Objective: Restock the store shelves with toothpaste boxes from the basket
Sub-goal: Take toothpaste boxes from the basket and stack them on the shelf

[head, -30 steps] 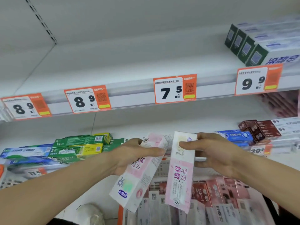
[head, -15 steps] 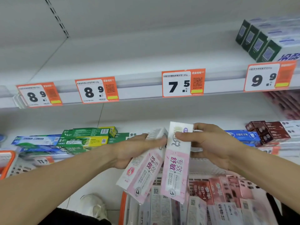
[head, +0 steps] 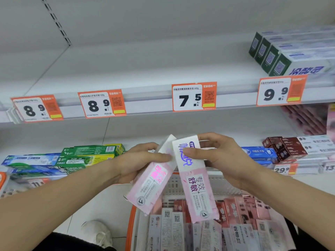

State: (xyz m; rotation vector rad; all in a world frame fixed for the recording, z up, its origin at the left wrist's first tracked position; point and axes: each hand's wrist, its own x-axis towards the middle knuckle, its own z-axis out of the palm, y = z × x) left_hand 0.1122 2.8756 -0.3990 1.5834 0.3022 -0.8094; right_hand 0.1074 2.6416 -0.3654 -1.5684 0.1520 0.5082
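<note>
Pink boxes fill the basket (head: 183, 183); each hand's grip, left hand (head: 137, 160) and right hand (head: 223, 158), pinches one.

The scene is lit brightly and evenly from above, and only faint shadow is cast under the upper shelf (head: 145, 73). Glare is seen on the pink lettering of the left toothpaste box (head: 154, 176). Wide-angle bending is noticed along the shelf edge, and soft blur is found toward the right margin.
</note>
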